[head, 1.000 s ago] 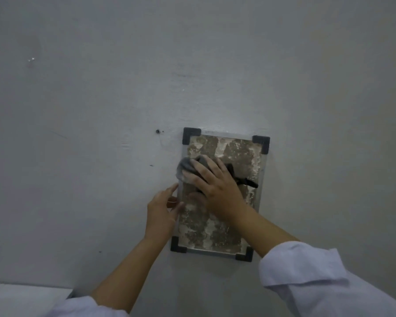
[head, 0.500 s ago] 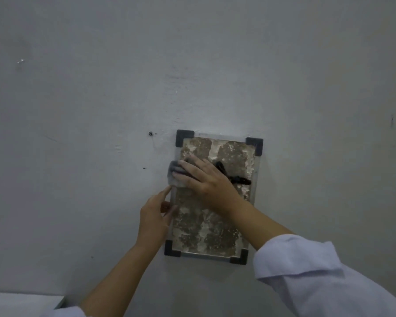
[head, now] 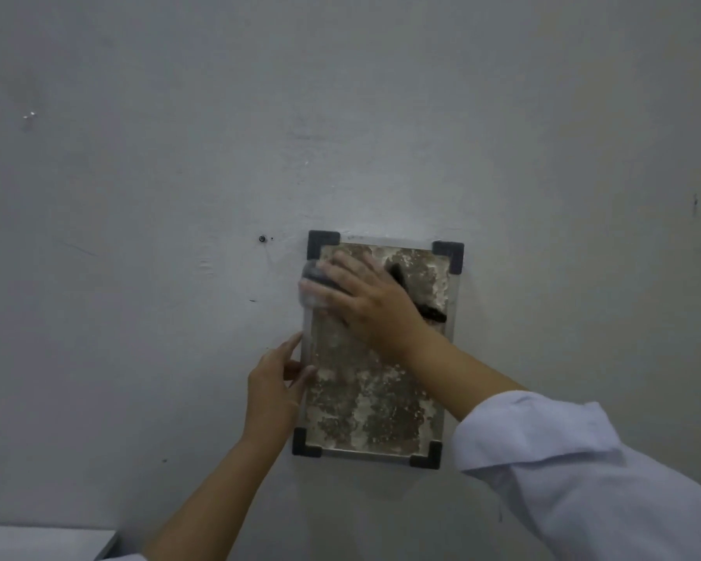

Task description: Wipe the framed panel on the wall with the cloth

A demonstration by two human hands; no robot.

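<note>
A framed panel hangs on the grey wall, with a silver rim, black corner caps and a mottled brown-and-silver face. My right hand lies flat on its upper left part and presses a grey cloth against it; the cloth sticks out past my fingertips over the panel's left rim and is blurred. A black strip shows on the panel just right of that hand. My left hand rests against the panel's left edge at mid height, thumb on the rim, fingers on the wall.
The wall is bare apart from a small screw left of the panel's top corner and a few marks. A white ledge shows at the bottom left. White sleeves cover both forearms lower down.
My right hand has slid the cloth up and to the left, from the panel's upper middle to its top left rim. My left hand has stayed on the left edge.
</note>
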